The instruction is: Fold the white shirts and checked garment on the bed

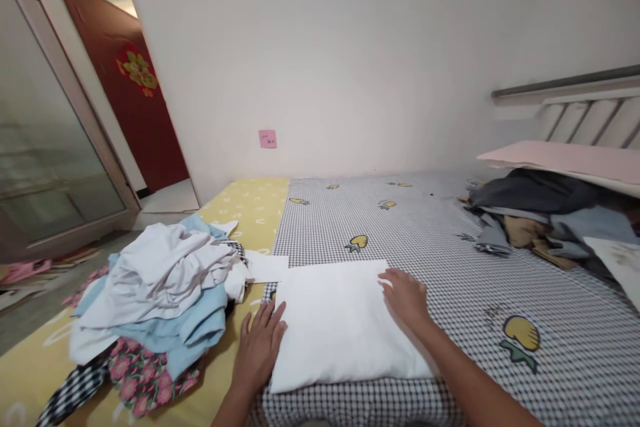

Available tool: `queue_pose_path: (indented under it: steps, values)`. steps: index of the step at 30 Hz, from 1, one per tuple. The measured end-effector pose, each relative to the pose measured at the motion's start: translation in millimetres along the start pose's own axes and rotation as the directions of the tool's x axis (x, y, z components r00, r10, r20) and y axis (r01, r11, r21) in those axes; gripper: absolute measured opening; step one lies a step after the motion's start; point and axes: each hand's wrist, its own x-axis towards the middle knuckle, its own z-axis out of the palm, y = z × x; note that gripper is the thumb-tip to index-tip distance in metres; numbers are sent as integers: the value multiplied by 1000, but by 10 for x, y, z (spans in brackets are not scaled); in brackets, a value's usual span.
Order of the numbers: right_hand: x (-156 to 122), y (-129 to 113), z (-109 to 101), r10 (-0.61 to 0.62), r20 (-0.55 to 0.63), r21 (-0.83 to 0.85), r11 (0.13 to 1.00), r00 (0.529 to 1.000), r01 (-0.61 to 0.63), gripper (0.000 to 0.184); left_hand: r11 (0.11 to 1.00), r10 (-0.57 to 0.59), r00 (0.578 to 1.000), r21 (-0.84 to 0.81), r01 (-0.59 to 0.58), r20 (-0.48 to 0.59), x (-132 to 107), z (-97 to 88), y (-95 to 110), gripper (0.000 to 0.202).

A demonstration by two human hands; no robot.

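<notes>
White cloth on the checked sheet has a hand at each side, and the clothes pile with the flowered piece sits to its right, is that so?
No, the head view shows the clothes pile with the flowered piece to the left of the white cloth. The cloth is on the checked sheet, with the left hand and right hand at its sides.

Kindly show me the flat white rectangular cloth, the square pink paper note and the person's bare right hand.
Flat white rectangular cloth [340, 327], head view: middle of its upper surface.
Square pink paper note [267, 139], head view: its centre.
Bare right hand [407, 297], head view: back of the hand.
</notes>
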Motion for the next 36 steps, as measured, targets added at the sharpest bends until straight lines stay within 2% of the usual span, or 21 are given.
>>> queue_pose_path:
  steps: [3,5,8,12,16,22,25,28,31,34,36]
  values:
    - [81,-217,-59,-66,3,78,995,998,66,33,1000,10,998,8,-9,-56,-16,25,1,48]
    - [97,-348,10,-95,53,128,988,994,88,26,999,6,996,35,-3,-94,-28,41,14,47]
    - [75,-459,167,-65,111,162,986,992,47,17,996,-10,991,81,21,-135,-33,68,51,47]
    - [39,-489,275,-12,89,164,986,996,-3,15,992,-15,986,119,35,-168,-24,94,98,48]
    - [34,-505,293,-32,60,202,979,998,20,17,991,-20,986,126,42,-168,-19,99,120,48]
    - [56,-487,289,47,25,385,921,999,-53,20,991,-36,985,121,58,-171,-13,113,123,48]
    - [-21,-416,135,91,30,524,846,995,-94,22,989,-38,988,134,58,-150,-9,114,121,49]
    - [-249,-266,-165,81,45,624,776,996,-91,33,989,-39,990,137,58,-138,-3,105,119,51]
    - [-614,-3,-522,89,89,686,717,992,-126,39,990,-38,990,131,55,-135,11,98,116,52]
    - [-1034,347,-834,204,154,738,627,967,-249,42,990,-36,992,130,52,-123,29,92,110,54]
    - [-1309,578,-989,279,183,733,600,943,-320,44,991,-42,994,121,54,-100,41,86,95,55]
